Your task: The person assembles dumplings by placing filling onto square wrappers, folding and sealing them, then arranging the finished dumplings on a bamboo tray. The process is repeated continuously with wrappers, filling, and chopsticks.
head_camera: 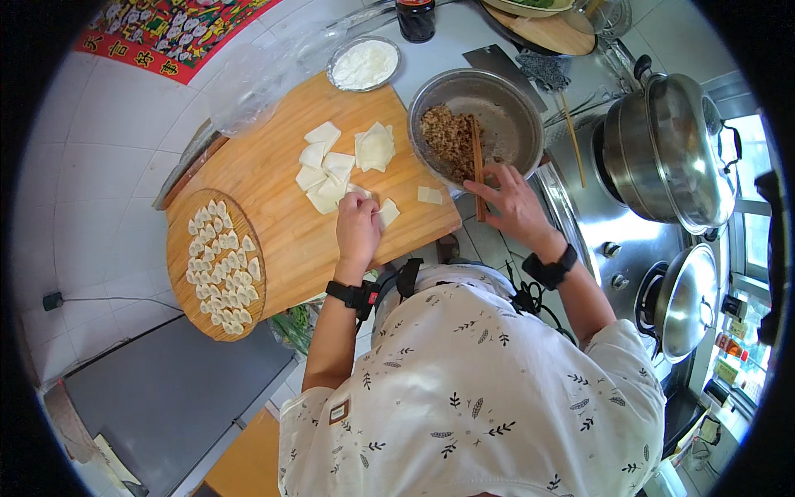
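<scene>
My left hand [359, 228] pinches a dough wrapper [388, 213] above the wooden board [279, 248], beside a spread of loose wrappers [326, 180]. A neater stack of wrappers [374, 147] lies behind it. My right hand [510, 202] is at the near rim of a steel bowl [528, 124], with its fingers on a pair of wooden chopsticks [477, 149]. The chopstick tips reach into minced filling [447, 133] in the bowl. Many small folded dumplings [223, 267] lie in rows on a round wooden board [197, 323] at the left.
A foil dish of white flour [364, 64] stands behind the board, near a crumpled plastic bag [254, 87] and a dark bottle [416, 22]. Small dough pieces [430, 195] lie near the right corner. To the right, a steel steamer pot [664, 149] and a lidded pan [689, 301] stand on the stove.
</scene>
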